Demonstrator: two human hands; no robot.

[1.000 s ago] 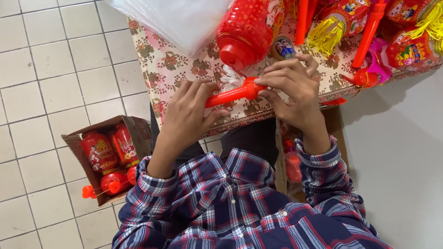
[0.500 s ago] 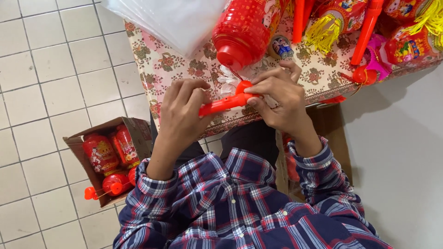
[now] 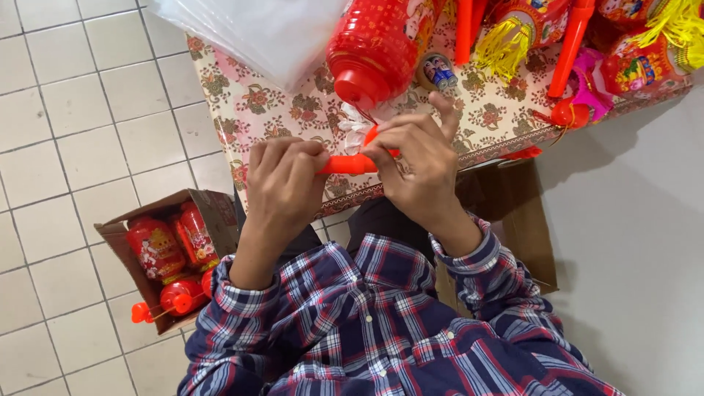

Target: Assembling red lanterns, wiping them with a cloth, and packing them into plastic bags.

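Observation:
My left hand point(image 3: 282, 183) is closed around one end of a red plastic stick point(image 3: 345, 164), a lantern handle. My right hand point(image 3: 414, 165) pinches the stick's other end, fingers working where a white string or tassel point(image 3: 357, 123) meets it. Just above hangs a big red plastic lantern point(image 3: 374, 48), lying on the floral-patterned table point(image 3: 271, 106). Both hands are over the table's near edge.
A clear plastic bag point(image 3: 249, 29) lies at the table's top left. More red lanterns with yellow tassels point(image 3: 645, 51) and red sticks point(image 3: 572, 44) crowd the right. A cardboard box of red lanterns point(image 3: 165, 249) stands on the tiled floor at left. Another brown box point(image 3: 513, 220) sits under the table.
Both hands have shifted slightly and the stick now lies nearly level; my right hand's fingers have moved along the stick's end by the string.

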